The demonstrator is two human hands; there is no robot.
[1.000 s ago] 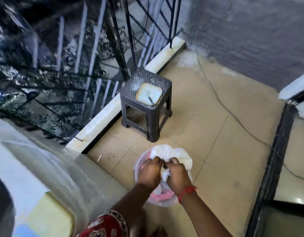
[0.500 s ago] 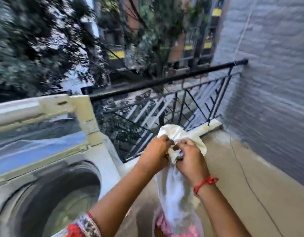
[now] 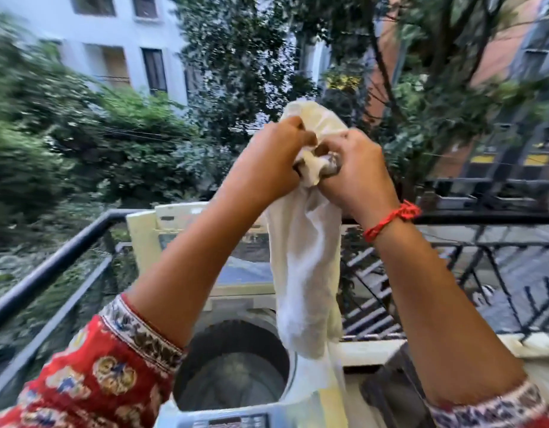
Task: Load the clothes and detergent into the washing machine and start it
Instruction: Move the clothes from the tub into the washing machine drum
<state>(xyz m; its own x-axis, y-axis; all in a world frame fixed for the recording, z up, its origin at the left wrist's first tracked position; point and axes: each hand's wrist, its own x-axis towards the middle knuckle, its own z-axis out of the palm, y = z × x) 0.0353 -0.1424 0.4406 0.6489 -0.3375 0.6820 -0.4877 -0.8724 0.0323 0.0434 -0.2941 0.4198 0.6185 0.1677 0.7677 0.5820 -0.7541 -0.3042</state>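
A white cloth hangs from both my hands, held high above the top-loading washing machine. My left hand and my right hand are both clenched on the cloth's bunched top end, close together. The cloth's lower end dangles at the right rim of the open drum, which looks dark inside. The machine's lid stands upright behind the drum. A control panel shows at the bottom edge. No detergent is in view.
A black balcony railing runs along the left and across the right behind the machine. A dark stool stands low at the right of the machine. Trees and buildings lie beyond.
Both hands have lifted the white cloth out of the tub on the floor and raised it over the open drum. My view has swung up from the floor to the machine.
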